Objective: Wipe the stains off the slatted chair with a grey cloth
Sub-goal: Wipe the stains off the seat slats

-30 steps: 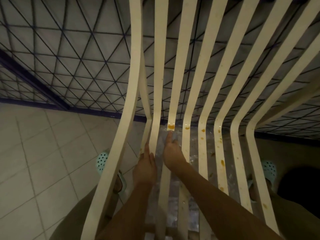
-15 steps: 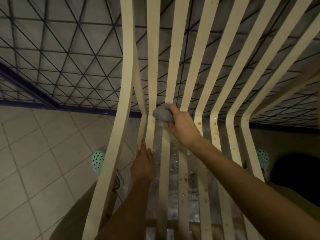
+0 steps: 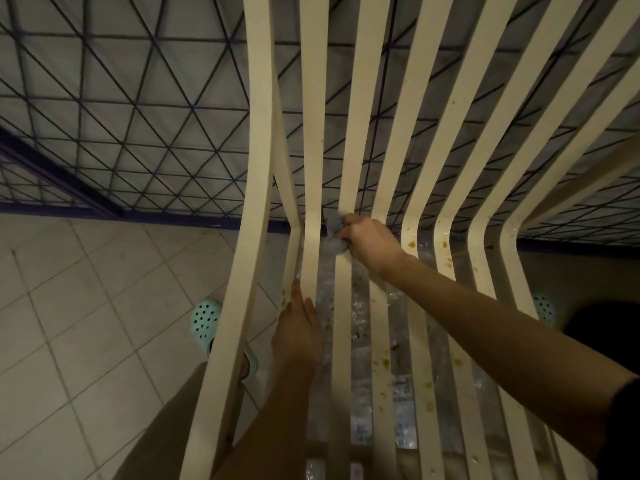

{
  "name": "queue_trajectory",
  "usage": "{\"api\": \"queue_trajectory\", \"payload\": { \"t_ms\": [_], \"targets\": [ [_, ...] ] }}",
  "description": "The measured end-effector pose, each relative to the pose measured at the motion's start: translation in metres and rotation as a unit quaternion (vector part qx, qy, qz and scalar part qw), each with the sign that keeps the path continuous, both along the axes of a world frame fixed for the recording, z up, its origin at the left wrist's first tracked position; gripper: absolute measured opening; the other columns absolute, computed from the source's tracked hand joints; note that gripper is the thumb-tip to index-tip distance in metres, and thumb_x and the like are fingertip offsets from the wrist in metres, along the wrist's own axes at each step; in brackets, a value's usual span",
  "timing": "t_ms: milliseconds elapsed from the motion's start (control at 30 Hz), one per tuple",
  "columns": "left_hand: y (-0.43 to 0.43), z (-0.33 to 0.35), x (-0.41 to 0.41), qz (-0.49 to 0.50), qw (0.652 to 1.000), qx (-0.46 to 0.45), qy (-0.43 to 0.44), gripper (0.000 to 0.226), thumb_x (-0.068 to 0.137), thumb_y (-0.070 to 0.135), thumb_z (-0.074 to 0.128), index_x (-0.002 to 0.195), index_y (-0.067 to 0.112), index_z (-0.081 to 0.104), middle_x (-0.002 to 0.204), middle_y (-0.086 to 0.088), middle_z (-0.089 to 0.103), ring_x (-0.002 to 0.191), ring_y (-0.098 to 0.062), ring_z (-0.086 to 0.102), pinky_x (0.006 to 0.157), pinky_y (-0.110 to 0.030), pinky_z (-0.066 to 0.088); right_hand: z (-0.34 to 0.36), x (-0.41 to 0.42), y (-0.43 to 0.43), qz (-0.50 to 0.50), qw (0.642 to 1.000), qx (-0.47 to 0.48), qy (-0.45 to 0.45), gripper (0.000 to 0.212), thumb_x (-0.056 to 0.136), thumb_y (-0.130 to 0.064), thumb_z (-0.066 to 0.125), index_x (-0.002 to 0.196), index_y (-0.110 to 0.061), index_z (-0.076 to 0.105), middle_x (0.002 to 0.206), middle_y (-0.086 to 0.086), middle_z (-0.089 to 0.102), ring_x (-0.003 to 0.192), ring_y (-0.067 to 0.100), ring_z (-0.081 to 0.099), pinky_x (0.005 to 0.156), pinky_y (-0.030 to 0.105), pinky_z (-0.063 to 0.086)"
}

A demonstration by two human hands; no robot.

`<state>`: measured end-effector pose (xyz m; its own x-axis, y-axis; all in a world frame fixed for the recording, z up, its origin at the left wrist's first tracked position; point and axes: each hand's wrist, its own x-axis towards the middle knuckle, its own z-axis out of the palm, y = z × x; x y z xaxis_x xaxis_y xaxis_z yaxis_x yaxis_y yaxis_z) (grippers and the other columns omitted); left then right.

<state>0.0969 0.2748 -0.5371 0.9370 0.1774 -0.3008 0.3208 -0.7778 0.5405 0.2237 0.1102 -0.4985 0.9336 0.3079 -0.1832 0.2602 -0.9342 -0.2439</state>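
A cream slatted chair [image 3: 363, 98] fills the view, seen from above, its slats bending where the back meets the seat. My right hand [image 3: 372, 244] grips a bunched grey cloth [image 3: 334, 235] and presses it on a slat at that bend. My left hand [image 3: 298, 334] lies flat, fingers together, on the left seat slats, holding nothing. Orange-brown stains [image 3: 412, 244] dot the slats to the right of the cloth and further down the seat [image 3: 384, 362].
Crinkled clear plastic [image 3: 360, 313] shows under the seat slats. A wall with a dark triangular grid pattern [image 3: 138, 116] rises behind the chair. Pale floor tiles [image 3: 86, 323] lie to the left. My feet in mint clogs [image 3: 206, 320] stand on both sides of the chair.
My right hand went from the seat slat up to the bend, where the cloth now shows, covering the big stain seen earlier. My left hand stayed on the left slats.
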Motion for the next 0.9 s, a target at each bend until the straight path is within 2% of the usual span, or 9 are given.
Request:
{"api": "queue_trajectory", "payload": {
  "t_ms": [167, 267, 333, 433, 500, 633, 767, 833, 900],
  "targets": [
    [0.005, -0.002, 0.003, 0.0, 1.0, 0.007, 0.003, 0.05, 0.102, 0.042, 0.021, 0.151, 0.034, 0.014, 0.127, -0.012, 0.059, 0.108, -0.03, 0.06, 0.086, -0.041, 0.048, -0.004, -0.001, 0.01, -0.003, 0.999, 0.002, 0.037, 0.034, 0.082, 0.003, 0.058, 0.112, -0.008, 0.067, 0.118, 0.011, 0.059, 0.106, 0.029, 0.061, 0.089, 0.036, 0.051],
    [0.006, -0.001, 0.01, -0.003, 1.0, 0.004, -0.003, 0.049, 0.102, 0.042, 0.022, 0.151, 0.034, 0.016, 0.129, -0.013, 0.058, 0.11, -0.031, 0.059, 0.088, -0.04, 0.047, 0.005, 0.021, 0.005, -0.058, 0.997, 0.036, 0.02, 0.024, 0.086, -0.001, 0.055, 0.102, -0.009, 0.069, 0.107, 0.012, 0.062, 0.1, 0.03, 0.059, 0.083, 0.036, 0.049],
    [0.01, -0.002, 0.013, 0.005, 1.0, 0.007, -0.004, 0.049, 0.103, 0.042, 0.022, 0.151, 0.034, 0.016, 0.13, -0.013, 0.058, 0.111, -0.032, 0.059, 0.088, -0.04, 0.046, 0.006, 0.026, 0.011, -0.078, 0.995, 0.059, 0.026, 0.023, 0.086, -0.001, 0.055, 0.104, -0.009, 0.068, 0.107, 0.012, 0.063, 0.1, 0.03, 0.061, 0.084, 0.037, 0.05],
    [0.009, -0.006, 0.0, 0.002, 1.0, 0.006, 0.015, 0.05, 0.102, 0.043, 0.021, 0.151, 0.035, 0.014, 0.135, -0.013, 0.055, 0.114, -0.033, 0.058, 0.09, -0.043, 0.047, -0.006, -0.008, 0.024, -0.061, 0.994, 0.063, 0.065, 0.031, 0.084, 0.004, 0.057, 0.113, -0.005, 0.064, 0.112, 0.014, 0.062, 0.103, 0.029, 0.062, 0.087, 0.035, 0.051],
    [0.004, -0.007, -0.007, -0.009, 1.0, -0.007, 0.016, 0.05, 0.102, 0.044, 0.021, 0.151, 0.036, 0.013, 0.135, -0.012, 0.055, 0.114, -0.032, 0.058, 0.09, -0.043, 0.047, -0.011, -0.032, 0.022, -0.087, 0.99, 0.077, 0.075, 0.033, 0.083, 0.005, 0.056, 0.113, -0.007, 0.064, 0.111, 0.012, 0.063, 0.102, 0.026, 0.062, 0.086, 0.031, 0.05],
    [0.006, -0.005, 0.009, -0.007, 1.0, -0.013, 0.006, 0.049, 0.103, 0.042, 0.023, 0.151, 0.035, 0.015, 0.132, -0.012, 0.058, 0.11, -0.031, 0.061, 0.088, -0.041, 0.049, -0.004, -0.069, 0.033, -0.112, 0.977, 0.133, 0.122, 0.022, 0.088, -0.008, 0.06, 0.109, -0.012, 0.065, 0.105, 0.006, 0.062, 0.097, 0.022, 0.062, 0.085, 0.031, 0.052],
    [0.01, -0.005, 0.012, -0.007, 0.999, -0.045, 0.001, 0.049, 0.102, 0.042, 0.023, 0.15, 0.032, 0.019, 0.133, -0.01, 0.056, 0.114, -0.028, 0.059, 0.095, -0.044, 0.049, 0.012, -0.127, 0.044, -0.106, 0.963, 0.189, 0.16, 0.023, 0.092, -0.011, 0.058, 0.113, -0.011, 0.066, 0.115, 0.009, 0.064, 0.103, 0.022, 0.061, 0.092, 0.028, 0.05],
    [0.005, -0.004, 0.01, -0.004, 0.999, -0.051, -0.002, 0.048, 0.102, 0.043, 0.023, 0.149, 0.033, 0.019, 0.131, -0.01, 0.057, 0.112, -0.027, 0.06, 0.093, -0.044, 0.049, 0.019, -0.128, 0.034, -0.132, 0.954, 0.187, 0.196, 0.024, 0.092, -0.006, 0.057, 0.114, -0.009, 0.066, 0.115, 0.01, 0.065, 0.105, 0.021, 0.062, 0.089, 0.022, 0.048],
    [-0.001, 0.0, 0.011, -0.005, 0.998, -0.054, -0.016, 0.049, 0.102, 0.044, 0.023, 0.15, 0.035, 0.019, 0.13, -0.008, 0.058, 0.11, -0.026, 0.061, 0.091, -0.043, 0.05, 0.028, -0.105, 0.022, -0.173, 0.944, 0.208, 0.19, 0.026, 0.09, -0.002, 0.058, 0.114, -0.01, 0.064, 0.111, 0.006, 0.065, 0.104, 0.017, 0.062, 0.082, 0.017, 0.045]
  ]
}}
